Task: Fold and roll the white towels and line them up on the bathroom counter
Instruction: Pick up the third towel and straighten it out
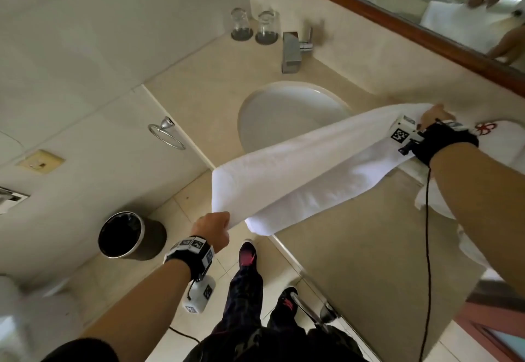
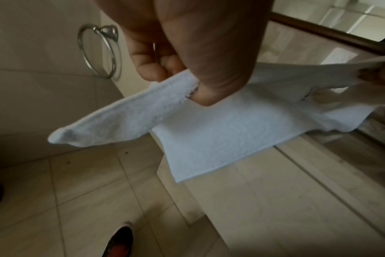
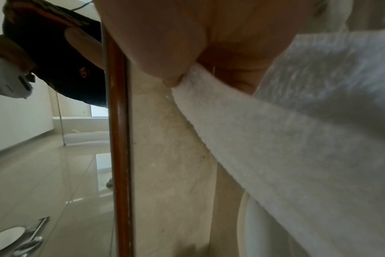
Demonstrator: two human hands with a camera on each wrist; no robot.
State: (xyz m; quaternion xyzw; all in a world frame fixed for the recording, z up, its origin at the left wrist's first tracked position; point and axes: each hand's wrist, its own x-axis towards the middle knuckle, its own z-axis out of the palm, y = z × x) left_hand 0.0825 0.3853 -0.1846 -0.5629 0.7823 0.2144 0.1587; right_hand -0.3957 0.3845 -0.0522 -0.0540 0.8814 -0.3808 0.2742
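Note:
A white towel [image 1: 306,168], folded lengthwise, hangs stretched in the air between my two hands, over the counter's front edge and the sink. My left hand [image 1: 213,229] pinches its near end off the counter's left corner; in the left wrist view the thumb [image 2: 209,83] presses the towel [image 2: 220,132] edge against the curled fingers. My right hand [image 1: 434,116] grips the far end near the mirror wall, fingers closed round the towel [image 3: 286,156]. Another white towel [image 1: 500,140] with a red emblem lies on the counter [image 1: 204,83] at the right, under my right forearm.
An oval sink [image 1: 284,111] with a chrome faucet [image 1: 292,52] sits mid-counter. Two upturned glasses [image 1: 255,25] stand at the back left. A mirror [image 1: 426,1] with a wooden frame runs along the back. A towel ring [image 1: 167,134] and a black bin [image 1: 127,235] are left.

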